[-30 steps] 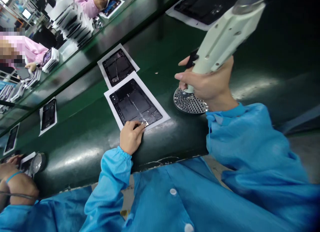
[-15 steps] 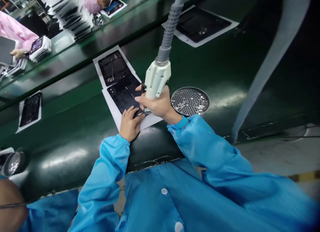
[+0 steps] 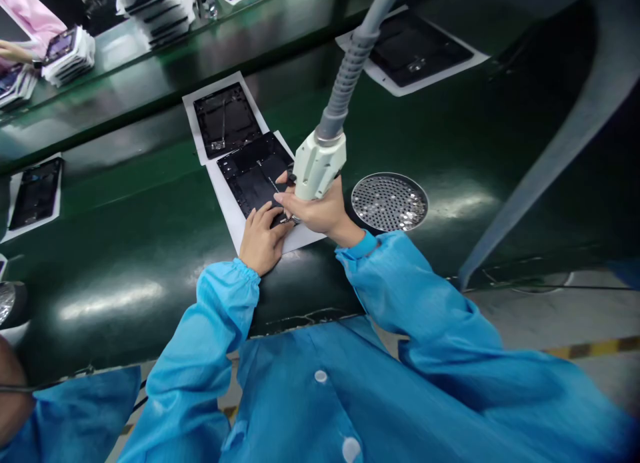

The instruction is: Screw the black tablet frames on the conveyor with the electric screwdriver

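Your left hand (image 3: 263, 240) spread, pressing thin black tablet housing (image 3: 250, 176): light, stiff, slick; take by edges. Right hand (image 3: 317, 210) wrapped round electric screwdriver (image 3: 320, 164) above housing.

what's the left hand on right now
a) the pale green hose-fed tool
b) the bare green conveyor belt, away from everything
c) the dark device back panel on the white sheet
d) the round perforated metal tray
c, the fingers of the left hand rest on the lower corner of the dark device back panel, which lies on a white sheet.
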`<control>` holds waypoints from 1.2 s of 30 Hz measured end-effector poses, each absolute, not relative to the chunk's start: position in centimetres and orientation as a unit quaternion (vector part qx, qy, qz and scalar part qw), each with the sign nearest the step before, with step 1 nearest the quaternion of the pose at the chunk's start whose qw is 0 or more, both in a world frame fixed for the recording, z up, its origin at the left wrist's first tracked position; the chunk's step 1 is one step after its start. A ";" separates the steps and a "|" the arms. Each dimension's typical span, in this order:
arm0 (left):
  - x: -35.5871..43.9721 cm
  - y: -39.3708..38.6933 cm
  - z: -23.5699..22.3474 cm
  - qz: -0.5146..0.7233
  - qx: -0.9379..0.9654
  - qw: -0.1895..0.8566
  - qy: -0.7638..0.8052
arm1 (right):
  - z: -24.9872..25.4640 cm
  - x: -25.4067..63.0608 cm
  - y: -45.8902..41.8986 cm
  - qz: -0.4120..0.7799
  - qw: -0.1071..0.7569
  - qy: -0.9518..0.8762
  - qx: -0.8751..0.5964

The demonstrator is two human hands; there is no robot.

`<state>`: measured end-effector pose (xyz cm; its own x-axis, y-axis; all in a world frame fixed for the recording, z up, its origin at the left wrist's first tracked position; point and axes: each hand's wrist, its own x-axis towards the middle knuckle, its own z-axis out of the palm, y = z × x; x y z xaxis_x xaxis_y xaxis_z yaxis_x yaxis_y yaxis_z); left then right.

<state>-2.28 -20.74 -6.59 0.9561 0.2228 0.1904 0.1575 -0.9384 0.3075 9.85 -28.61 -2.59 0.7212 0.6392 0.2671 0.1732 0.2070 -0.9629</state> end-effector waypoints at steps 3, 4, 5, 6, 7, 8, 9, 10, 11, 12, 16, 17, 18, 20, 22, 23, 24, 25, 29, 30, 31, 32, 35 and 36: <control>-2.3 -20.7 -6.6 0.111 0.978 0.145 0.098 | -2.9 9.7 -28.5 0.158 0.699 -0.337 -0.610; -2.3 -20.7 -6.6 0.111 0.978 0.144 0.098 | -3.0 9.7 -28.4 0.155 0.700 -0.334 -0.611; -2.3 -20.7 -6.7 0.111 0.979 0.143 0.097 | -2.9 9.7 -28.4 0.151 0.703 -0.328 -0.613; -2.3 -20.6 -6.7 0.112 0.979 0.143 0.096 | -2.9 9.7 -28.3 0.145 0.706 -0.320 -0.615; -2.4 -20.6 -6.8 0.112 0.979 0.142 0.095 | -2.7 9.8 -28.4 0.137 0.709 -0.312 -0.617; -2.4 -20.6 -6.8 0.114 0.979 0.141 0.095 | -2.5 9.9 -28.4 0.128 0.712 -0.304 -0.620; -2.4 -20.5 -6.9 0.116 0.979 0.140 0.096 | -2.2 10.2 -28.6 0.119 0.714 -0.298 -0.622; -2.5 -20.5 -6.9 0.120 0.978 0.139 0.096 | -1.8 10.5 -28.8 0.110 0.715 -0.296 -0.623; -2.5 -20.5 -6.9 0.125 0.978 0.139 0.097 | -1.4 11.0 -29.1 0.102 0.716 -0.298 -0.623; -2.5 -20.4 -6.9 0.132 0.977 0.139 0.096 | -1.0 11.6 -29.6 0.095 0.716 -0.302 -0.622; -2.7 -20.3 -7.1 0.151 0.973 0.150 0.092 | -0.2 14.7 -31.9 0.064 0.715 -0.306 -0.625; -2.7 -20.2 -7.2 0.153 0.972 0.153 0.092 | -0.3 15.5 -32.6 0.053 0.717 -0.301 -0.627; -2.7 -20.1 -7.2 0.156 0.971 0.155 0.093 | -0.5 16.2 -33.1 0.042 0.720 -0.296 -0.626; -2.7 -19.9 -7.3 0.165 0.969 0.159 0.096 | -1.1 17.4 -34.1 0.024 0.731 -0.292 -0.616; -2.8 -19.7 -7.4 0.175 0.967 0.156 0.097 | -1.8 18.0 -34.6 0.013 0.743 -0.290 -0.603; -2.8 -19.7 -7.5 0.178 0.968 0.150 0.095 | -2.0 18.1 -34.7 0.009 0.747 -0.287 -0.600; -2.8 -19.6 -7.5 0.179 0.969 0.143 0.092 | -2.2 18.1 -34.7 0.006 0.750 -0.282 -0.598; -2.8 -19.5 -7.5 0.180 0.970 0.136 0.090 | -2.2 18.0 -34.7 0.004 0.753 -0.276 -0.598; -2.9 -19.4 -7.3 0.182 0.972 0.124 0.084 | -1.8 17.4 -34.6 0.025 0.750 -0.268 -0.604; -2.9 -19.4 -7.3 0.183 0.972 0.124 0.084 | -1.7 17.3 -34.6 0.033 0.747 -0.270 -0.607; -2.9 -19.4 -7.3 0.184 0.971 0.125 0.086 | -1.7 17.2 -34.7 0.039 0.745 -0.271 -0.608; -2.9 -19.3 -7.2 0.183 0.971 0.126 0.087 | -1.7 17.2 -34.7 0.041 0.745 -0.271 -0.609; -2.8 -19.3 -7.2 0.178 0.971 0.133 0.089 | -1.8 17.3 -34.9 0.043 0.740 -0.263 -0.617; -2.8 -19.3 -7.2 0.177 0.971 0.134 0.089 | -1.9 17.4 -34.9 0.047 0.737 -0.259 -0.622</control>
